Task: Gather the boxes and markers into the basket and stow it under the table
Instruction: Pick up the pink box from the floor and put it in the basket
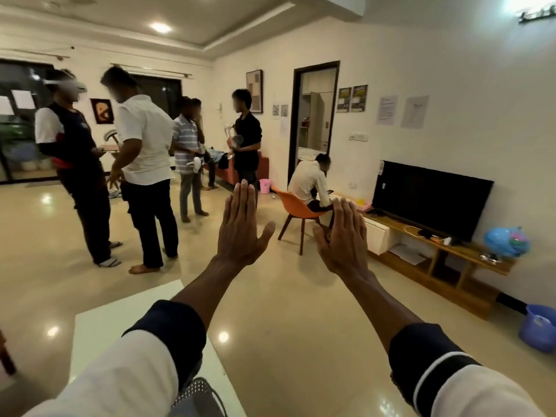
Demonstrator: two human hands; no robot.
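Both my arms are stretched out in front of me at chest height, backs of the hands toward the camera. My left hand [240,227] is flat with fingers straight and thumb out, holding nothing. My right hand [346,236] is flat as well and holds nothing. A white table [120,320] lies below my left arm. A grey mesh basket [198,395] shows only its rim at the bottom edge, partly hidden by my left sleeve. No boxes or markers are visible.
Several people stand on the shiny floor at the left and middle. A person sits on an orange chair [298,209] ahead. A low wooden TV stand [436,254] with a black TV runs along the right wall. A blue bucket [538,329] stands at far right.
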